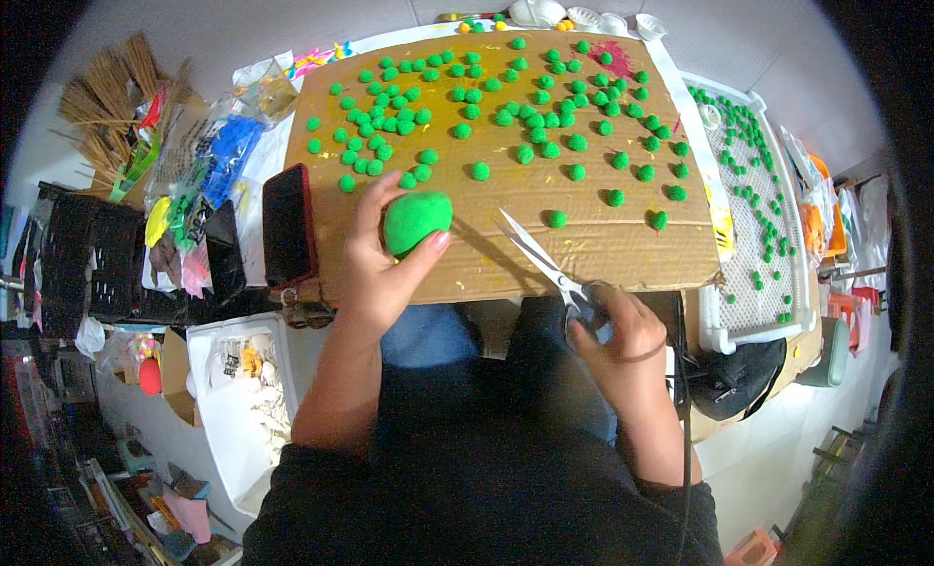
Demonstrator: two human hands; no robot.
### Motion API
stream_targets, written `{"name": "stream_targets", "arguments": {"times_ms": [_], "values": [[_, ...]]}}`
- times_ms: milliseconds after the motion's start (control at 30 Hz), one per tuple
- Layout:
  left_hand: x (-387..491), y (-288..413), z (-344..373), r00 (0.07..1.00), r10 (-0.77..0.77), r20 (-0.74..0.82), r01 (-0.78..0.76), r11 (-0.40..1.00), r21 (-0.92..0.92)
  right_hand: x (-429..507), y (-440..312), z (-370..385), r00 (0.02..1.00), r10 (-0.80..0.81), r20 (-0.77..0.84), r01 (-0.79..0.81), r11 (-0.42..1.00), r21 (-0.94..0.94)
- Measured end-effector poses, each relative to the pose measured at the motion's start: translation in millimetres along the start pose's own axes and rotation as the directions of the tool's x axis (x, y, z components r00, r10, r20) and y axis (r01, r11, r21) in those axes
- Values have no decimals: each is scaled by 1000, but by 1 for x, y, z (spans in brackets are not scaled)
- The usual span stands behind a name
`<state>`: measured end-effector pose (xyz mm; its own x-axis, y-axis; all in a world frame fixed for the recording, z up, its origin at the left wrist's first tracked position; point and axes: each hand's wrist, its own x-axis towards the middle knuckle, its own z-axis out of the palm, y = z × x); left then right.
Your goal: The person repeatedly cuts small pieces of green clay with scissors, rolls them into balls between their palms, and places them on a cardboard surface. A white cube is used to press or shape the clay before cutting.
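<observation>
My left hand (376, 263) grips a smooth green lump (417, 221), which looks like soft clay, between thumb and fingers. In my right hand (627, 329) is a pair of scissors (543, 261); their metal blades point up and to the left, nearly together. Both hands are over the near edge of a cardboard sheet (503, 252). Many small green balls (480, 171) with a rough surface lie scattered across the cardboard, some touching each other. One green ball (557, 218) lies just beyond the scissors' blades.
A phone (287, 226) lies at the cardboard's left edge. To the right stands a white perforated tray (719, 303) with more green balls. White cups (649, 27) line the far edge. Plastic bags (233, 157) and dry stalk bundles (102, 91) are at left; a white bin (219, 413) stands below.
</observation>
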<state>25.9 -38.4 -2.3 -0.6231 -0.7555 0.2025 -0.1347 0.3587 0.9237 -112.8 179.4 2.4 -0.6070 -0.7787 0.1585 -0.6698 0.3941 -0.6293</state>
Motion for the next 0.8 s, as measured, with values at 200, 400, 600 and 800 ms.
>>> {"name": "stream_targets", "arguments": {"times_ms": [200,400,600,800], "values": [[-26,-4,-10,987,-32,160,133,726,-675,29,-21,24,996,-89,-20,85,983,-161],[-47,1,4,969,169,179,-42,830,-556,39,-42,29,968,-252,-4,251,967,-30],[-57,27,35,868,476,142,-334,770,-544,25,-66,53,958,-275,-80,229,569,790],[-33,12,12,723,625,-295,-669,740,-69,-6,-84,57,829,-539,-149,516,635,575]]}}
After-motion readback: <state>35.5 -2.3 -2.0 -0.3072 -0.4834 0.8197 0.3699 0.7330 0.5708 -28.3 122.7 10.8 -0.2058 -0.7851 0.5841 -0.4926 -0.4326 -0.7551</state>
